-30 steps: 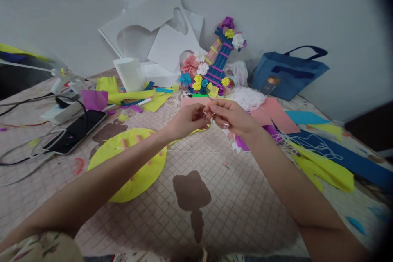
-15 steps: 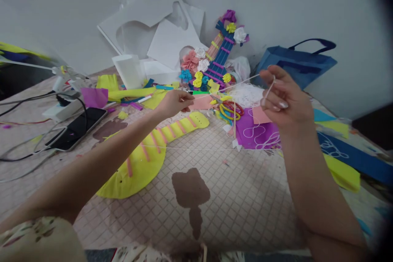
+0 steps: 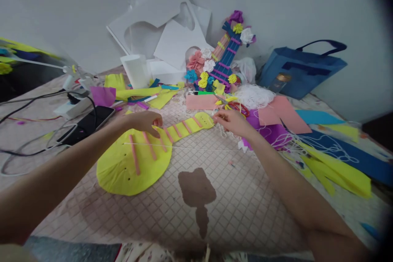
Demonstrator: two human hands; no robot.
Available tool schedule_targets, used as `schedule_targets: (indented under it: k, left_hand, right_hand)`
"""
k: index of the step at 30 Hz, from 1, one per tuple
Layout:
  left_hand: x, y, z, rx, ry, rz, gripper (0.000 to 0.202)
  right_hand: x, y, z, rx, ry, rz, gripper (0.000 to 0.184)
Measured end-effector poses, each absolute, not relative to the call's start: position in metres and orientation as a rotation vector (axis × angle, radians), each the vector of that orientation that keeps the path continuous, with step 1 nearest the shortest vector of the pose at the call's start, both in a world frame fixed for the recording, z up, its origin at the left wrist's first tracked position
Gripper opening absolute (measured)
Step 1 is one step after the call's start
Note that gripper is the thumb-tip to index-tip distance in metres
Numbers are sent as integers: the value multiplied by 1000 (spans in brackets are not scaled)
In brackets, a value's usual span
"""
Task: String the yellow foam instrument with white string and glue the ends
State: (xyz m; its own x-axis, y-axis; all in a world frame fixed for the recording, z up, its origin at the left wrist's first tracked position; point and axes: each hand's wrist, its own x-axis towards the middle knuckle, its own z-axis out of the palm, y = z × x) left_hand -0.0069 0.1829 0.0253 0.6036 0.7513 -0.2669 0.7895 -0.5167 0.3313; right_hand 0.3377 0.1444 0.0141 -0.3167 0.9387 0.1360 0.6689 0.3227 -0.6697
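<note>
A yellow guitar-shaped foam cutout [image 3: 135, 159] with pink strips across it lies flat on the checked cloth [image 3: 215, 213]. My left hand [image 3: 144, 120] rests on its neck with the fingers curled down onto it. My right hand [image 3: 231, 123] is at the top end of the neck, fingers pinched on a thin white string [image 3: 184, 147] that runs back across the guitar body. Just behind that hand lie coloured rings [image 3: 236, 107] and a purple sheet [image 3: 273, 133] with loose white string on it.
A finished blue guitar with paper flowers [image 3: 225, 55] leans on the wall beside white foam boards [image 3: 166, 28]. A blue bag [image 3: 302, 69] stands at right. A phone [image 3: 89, 123] and cables lie at left. Pink, yellow and blue foam sheets cover the right side.
My hands parted: the right one swung up to the right pulling string taut, then came down to the neck's end. The left dropped onto the guitar neck.
</note>
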Motion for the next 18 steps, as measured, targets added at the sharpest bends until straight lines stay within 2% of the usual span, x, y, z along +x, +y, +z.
schedule_targets:
  k: [4, 8, 11, 14, 16, 18]
  left_hand:
    - [-5, 189, 24, 2331, 1174, -220, 38]
    - [-13, 190, 43, 2305, 1150, -178, 34]
    - [-22, 184, 70, 2277, 1244, -26, 33]
    - [-25, 174, 106, 2247, 1376, 183, 31]
    - [-21, 166, 132, 2252, 1481, 261, 36]
    - [-14, 158, 155, 2317, 1616, 356, 48]
  right_hand:
    - [340, 149, 11, -1469, -2107, 658, 20]
    - [349, 158, 9, -1533, -2066, 696, 24]
    - [347, 160, 15, -1617, -2024, 440, 22]
    - [336, 158, 26, -1597, -1978, 179, 33]
    - [325, 154, 35, -1471, -1988, 298, 37]
    - [315, 149, 45, -1281, -1982, 620, 45]
